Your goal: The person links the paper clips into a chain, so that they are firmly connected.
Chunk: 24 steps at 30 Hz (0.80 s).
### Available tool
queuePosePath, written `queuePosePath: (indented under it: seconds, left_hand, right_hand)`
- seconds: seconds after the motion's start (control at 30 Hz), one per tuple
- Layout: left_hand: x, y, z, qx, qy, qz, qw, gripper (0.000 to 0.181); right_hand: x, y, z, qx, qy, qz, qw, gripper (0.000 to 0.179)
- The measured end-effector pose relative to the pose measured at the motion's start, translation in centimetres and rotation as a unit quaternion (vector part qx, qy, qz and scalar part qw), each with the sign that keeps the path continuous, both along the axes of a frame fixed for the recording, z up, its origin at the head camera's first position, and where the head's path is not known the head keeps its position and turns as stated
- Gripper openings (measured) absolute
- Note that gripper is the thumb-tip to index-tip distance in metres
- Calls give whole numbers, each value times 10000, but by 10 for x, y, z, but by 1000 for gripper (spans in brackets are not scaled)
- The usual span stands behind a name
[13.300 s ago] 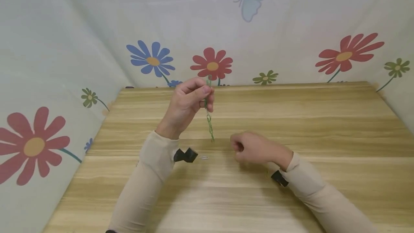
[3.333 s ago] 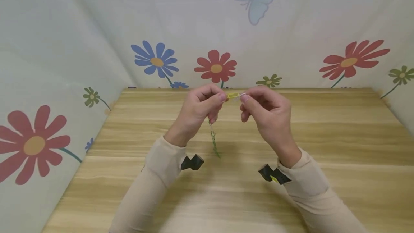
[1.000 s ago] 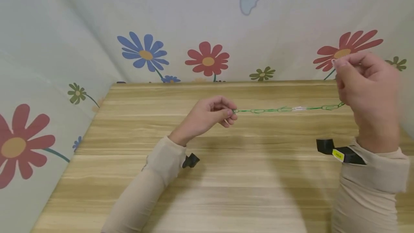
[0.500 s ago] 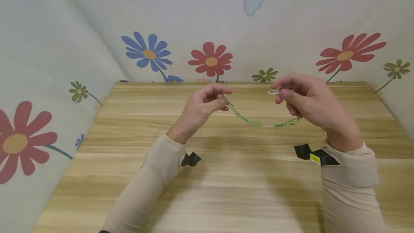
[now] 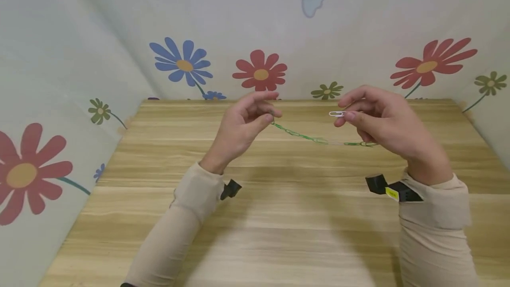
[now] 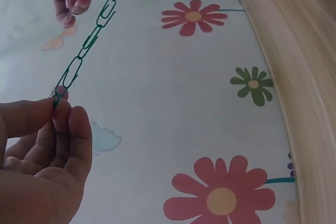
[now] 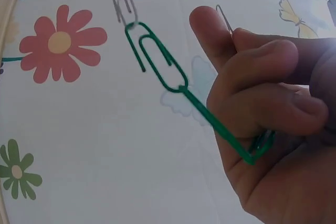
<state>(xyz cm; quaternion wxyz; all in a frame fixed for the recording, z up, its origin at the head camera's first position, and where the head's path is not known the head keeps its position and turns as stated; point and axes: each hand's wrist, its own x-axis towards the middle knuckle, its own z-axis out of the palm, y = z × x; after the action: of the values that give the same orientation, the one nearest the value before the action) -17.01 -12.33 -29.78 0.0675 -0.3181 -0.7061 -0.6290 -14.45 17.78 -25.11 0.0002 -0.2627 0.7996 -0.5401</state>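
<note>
A chain of paper clips, mostly green with a white one among them, sags between the two hands above the table. My left hand pinches its left end between thumb and a fingertip; the left wrist view shows this pinch on a green clip. Between thumb and index finger, my right hand holds a white paper clip pointing left. In the right wrist view, green clips run into the curled lower fingers of that hand, which hide the rest of the chain.
A wood-grain table lies below both hands. Behind it hangs a pale cloth backdrop printed with flowers and a butterfly. A black wrist camera sits on the right sleeve, another black camera on the left.
A yellow clip showed between the hands 3.3 seconds ago. One second ago the chain was stretched taut; my right hand has since come left and lower, leaving it slack. My left index finger has lifted.
</note>
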Motion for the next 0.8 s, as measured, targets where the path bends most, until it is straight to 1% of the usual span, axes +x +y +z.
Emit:
queuePosePath:
  seconds: [0.07, 0.13, 0.23, 0.33, 0.43, 0.5, 0.6, 0.63, 0.7, 0.8]
  left_hand:
    - [1, -1, 1, -273, 121, 75, 9995, 42]
    - [2, -1, 0, -579, 267, 141, 9979, 44]
    - [4, 0, 0, -994, 561, 145, 9934, 45]
    - [7, 0, 0, -1468, 980, 128, 9842, 47]
    - [7, 1, 1, -1915, 1207, 24, 9740, 49]
    - [7, 2, 1, -2211, 1247, -81, 9672, 50]
    - [7, 2, 3, -2571, 1175, -231, 9589, 51]
    - [7, 3, 3, -2673, 1185, -262, 9559, 51]
    - [7, 3, 4, -2770, 1197, -327, 9528, 51]
    - [8, 5, 5, -2790, 1295, -368, 9508, 51]
  right_hand:
    - [0, 2, 0, -64, -41, -36, 10000, 21]
    - [0, 5, 0, -12, 1, -27, 10000, 21]
    - [2, 10, 2, 292, 62, -57, 9995, 20]
    - [5, 18, 5, 665, 89, -226, 9975, 17]
    - [6, 26, 8, 924, 18, -505, 9944, 16]
    - [6, 29, 9, 1045, 9, -649, 9924, 16]
    - [6, 26, 8, 1186, 9, -762, 9900, 16]
    - [6, 24, 8, 1212, 16, -758, 9897, 17]
    - [5, 17, 7, 1211, 5, -623, 9907, 18]
    - [3, -1, 4, 997, -29, -222, 9948, 18]
